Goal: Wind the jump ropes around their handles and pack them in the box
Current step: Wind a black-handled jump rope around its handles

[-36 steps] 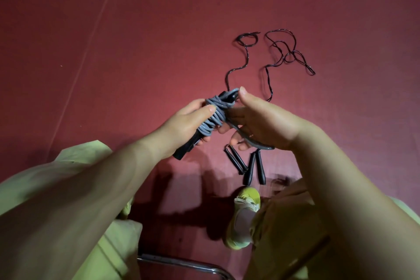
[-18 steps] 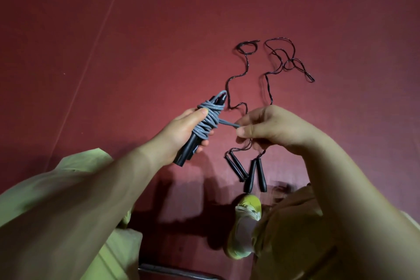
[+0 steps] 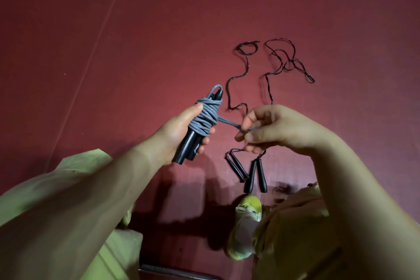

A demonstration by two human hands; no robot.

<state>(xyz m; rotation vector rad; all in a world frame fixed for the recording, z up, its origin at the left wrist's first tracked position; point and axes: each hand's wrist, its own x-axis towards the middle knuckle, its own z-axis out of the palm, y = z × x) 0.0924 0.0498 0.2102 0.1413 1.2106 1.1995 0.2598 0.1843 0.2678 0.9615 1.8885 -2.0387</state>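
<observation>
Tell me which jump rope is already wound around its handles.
The grey rope gripped in the left hand; the thin black ropes lie loose on the floor.

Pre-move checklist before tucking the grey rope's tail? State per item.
1. Left hand grips the wound handles: ok.
2. Grey coils sit tight on the handles: ok.
3. Right hand pinches the loose tail: ok.
4. Tail secured under a coil: not ok.
5. Black ropes on the floor wound: not ok.
6. Box in view: not ok.
</observation>
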